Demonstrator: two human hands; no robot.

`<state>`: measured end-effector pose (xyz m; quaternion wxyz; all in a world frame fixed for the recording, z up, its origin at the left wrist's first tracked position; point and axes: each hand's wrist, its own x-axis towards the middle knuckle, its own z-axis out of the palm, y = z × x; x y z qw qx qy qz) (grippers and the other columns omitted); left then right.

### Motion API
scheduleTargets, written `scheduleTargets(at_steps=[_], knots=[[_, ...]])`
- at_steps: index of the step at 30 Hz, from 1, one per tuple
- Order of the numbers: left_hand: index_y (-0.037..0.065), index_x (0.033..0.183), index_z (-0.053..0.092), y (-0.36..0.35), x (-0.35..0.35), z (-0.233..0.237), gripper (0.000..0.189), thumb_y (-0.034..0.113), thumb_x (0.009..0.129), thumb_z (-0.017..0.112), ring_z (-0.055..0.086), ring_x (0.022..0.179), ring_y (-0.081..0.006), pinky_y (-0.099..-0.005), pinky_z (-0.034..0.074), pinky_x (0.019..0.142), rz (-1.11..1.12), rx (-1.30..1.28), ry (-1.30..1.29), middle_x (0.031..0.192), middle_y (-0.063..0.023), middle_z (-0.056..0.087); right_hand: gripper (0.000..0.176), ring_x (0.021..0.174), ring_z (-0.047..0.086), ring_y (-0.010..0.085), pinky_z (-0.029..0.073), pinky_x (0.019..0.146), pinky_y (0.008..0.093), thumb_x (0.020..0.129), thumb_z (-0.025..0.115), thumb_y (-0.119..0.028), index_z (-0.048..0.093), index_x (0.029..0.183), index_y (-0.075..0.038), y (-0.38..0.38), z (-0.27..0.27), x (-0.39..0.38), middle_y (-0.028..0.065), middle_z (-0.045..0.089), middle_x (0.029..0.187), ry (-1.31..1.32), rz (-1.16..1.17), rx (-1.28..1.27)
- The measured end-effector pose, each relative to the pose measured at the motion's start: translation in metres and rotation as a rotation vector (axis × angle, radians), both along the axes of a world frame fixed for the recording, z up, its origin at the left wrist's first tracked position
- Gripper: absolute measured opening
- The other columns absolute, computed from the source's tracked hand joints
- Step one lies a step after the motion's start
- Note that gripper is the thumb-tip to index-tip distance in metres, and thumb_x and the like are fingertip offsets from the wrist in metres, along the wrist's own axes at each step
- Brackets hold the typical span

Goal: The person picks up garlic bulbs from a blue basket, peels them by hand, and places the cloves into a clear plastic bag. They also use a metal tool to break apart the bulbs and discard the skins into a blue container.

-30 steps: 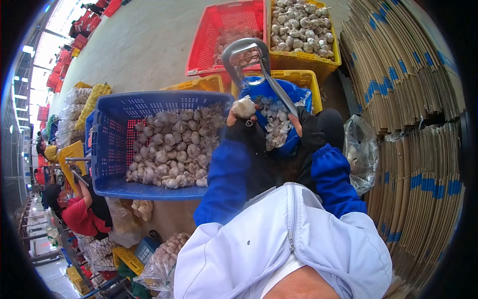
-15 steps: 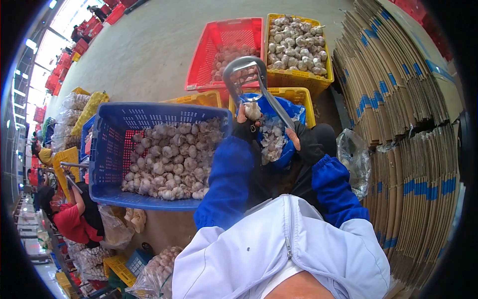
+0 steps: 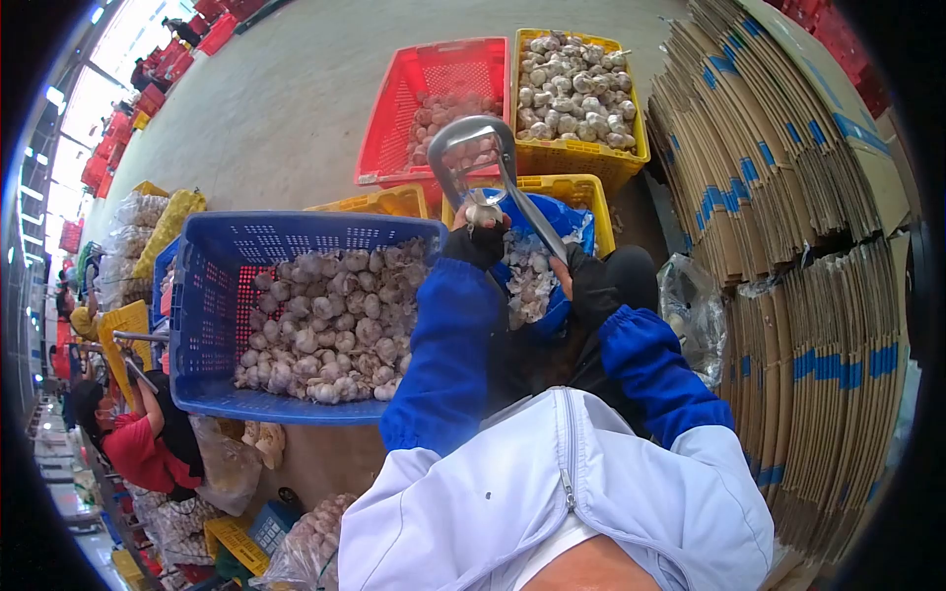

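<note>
My left hand [image 3: 477, 239], in a black fingerless glove, is closed around a garlic bulb [image 3: 484, 210]. The bulb sits just below the loop of a metal garlic cutter [image 3: 471, 126], close to where its bars meet. My right hand [image 3: 579, 282], also gloved, grips the cutter's long handle [image 3: 537, 219]. Beneath both hands is a yellow crate [image 3: 603, 222] lined with a blue plastic bag [image 3: 588, 236], which contains whitish garlic trimmings [image 3: 530, 281]. Left of my left arm stands a blue crate [image 3: 296, 229] holding many garlic bulbs [image 3: 330, 320].
Ahead are a red crate [image 3: 384, 108] and a yellow crate [image 3: 581, 150], both with garlic. Flattened cardboard boxes [image 3: 788, 177] are stacked at the right, near a clear plastic bag [image 3: 693, 315]. On the left, a person in a red shirt [image 3: 138, 445] sits among sacks and crates.
My left hand has turned slightly, with the bulb now nearer the left side below the cutter's loop. The whole view has shifted a little; my right hand keeps its grip on the handle.
</note>
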<state>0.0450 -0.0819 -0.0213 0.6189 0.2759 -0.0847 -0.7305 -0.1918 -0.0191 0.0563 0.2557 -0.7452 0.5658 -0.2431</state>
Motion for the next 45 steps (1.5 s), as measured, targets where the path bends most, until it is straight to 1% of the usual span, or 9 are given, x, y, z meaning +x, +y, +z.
scheduleTargets(at_steps=[3,11,13,19,26,32,36,40,45], knots=[[0.003,0.112,0.036,0.025,-0.016,0.036,0.054,0.038,0.077,0.056,0.057,0.080,-0.0330,-0.0366,0.054,0.057,0.119,-0.408,-0.709,0.094,-0.0232,0.050,0.022,0.063,0.057,0.0326,0.043,0.057,0.0386,0.082,0.054,-0.028,0.056,0.090,-0.007,-0.005,-0.026,0.009,0.0158,0.057,0.068,-0.079,-0.056,-0.095],[0.005,0.110,0.041,0.034,-0.018,0.027,0.042,0.017,0.075,0.061,0.057,0.074,-0.0321,-0.0403,0.050,0.069,0.132,-0.257,-0.460,0.094,-0.0251,0.053,0.030,0.057,0.057,0.0360,0.044,0.049,0.0429,0.077,0.060,-0.032,0.056,0.080,-0.003,-0.047,-0.097,0.028,0.0185,0.056,0.062,0.015,-0.060,-0.459],[0.003,0.109,0.042,0.044,-0.006,0.023,0.039,0.015,0.076,0.060,0.057,0.073,-0.0342,-0.0433,0.048,0.072,-0.006,0.044,0.262,0.096,-0.0268,0.051,0.032,0.058,0.057,0.0356,0.045,0.051,0.0435,0.077,0.059,-0.034,0.057,0.082,-0.003,-0.049,-0.104,0.028,0.0183,0.057,0.062,-0.122,-0.014,-0.436],[0.004,0.106,0.044,0.082,0.003,0.030,0.043,0.041,0.085,0.040,0.056,0.050,-0.0297,-0.0306,0.048,0.039,-0.201,-0.240,0.199,0.086,-0.0231,0.052,0.028,0.088,0.054,0.0327,0.044,0.073,0.0389,0.077,0.061,-0.023,0.054,0.094,-0.001,-0.009,-0.022,0.032,0.0185,0.057,0.090,-0.115,-0.166,-0.641],[0.003,0.109,0.045,0.110,-0.051,0.036,0.046,0.042,0.085,0.039,0.058,0.057,-0.0212,-0.0276,0.048,0.047,0.096,-0.380,-0.591,0.078,-0.0145,0.057,0.027,0.059,0.055,0.0149,0.042,0.053,0.0229,0.084,0.048,-0.030,0.053,0.079,-0.005,0.022,0.010,0.077,0.0078,0.058,0.067,-1.372,0.336,0.893],[0.002,0.109,0.045,0.129,-0.061,0.064,0.044,0.037,0.083,0.047,0.059,0.062,-0.0194,-0.0295,0.047,0.051,0.351,-0.481,-1.044,0.081,-0.0123,0.058,0.029,0.054,0.055,0.0156,0.044,0.051,0.0257,0.083,0.051,-0.031,0.058,0.073,-0.005,0.004,-0.086,0.086,0.0072,0.057,0.063,-1.083,0.164,0.501],[0.005,0.100,0.053,0.127,-0.042,0.005,0.039,0.039,0.085,0.043,0.058,0.071,-0.0176,-0.0308,0.048,0.059,0.159,-0.102,-0.157,0.079,-0.0088,0.058,0.033,0.057,0.055,0.0148,0.043,0.054,0.0304,0.080,0.056,-0.033,0.058,0.093,-0.002,-0.001,-0.066,0.055,0.0058,0.056,0.063,-0.456,0.022,0.623],[0.006,0.098,0.054,0.127,-0.051,0.010,0.035,0.036,0.083,0.047,0.058,0.070,-0.0187,-0.0315,0.048,0.059,0.191,-0.028,-0.180,0.079,-0.0092,0.058,0.039,0.065,0.055,0.0146,0.046,0.060,0.0306,0.079,0.058,-0.020,0.047,0.113,-0.005,0.025,-0.044,0.061,0.0039,0.058,0.081,-0.885,0.094,0.072],[0.006,0.096,0.056,0.125,-0.076,-0.005,0.030,0.031,0.080,0.052,0.058,0.070,-0.0202,-0.0323,0.047,0.059,0.258,-0.054,-0.497,0.079,-0.0096,0.059,0.038,0.068,0.057,0.0144,0.049,0.059,0.0265,0.075,0.062,-0.004,0.046,0.108,-0.005,0.056,-0.010,0.077,0.0094,0.056,0.086,-1.255,0.219,0.558]])
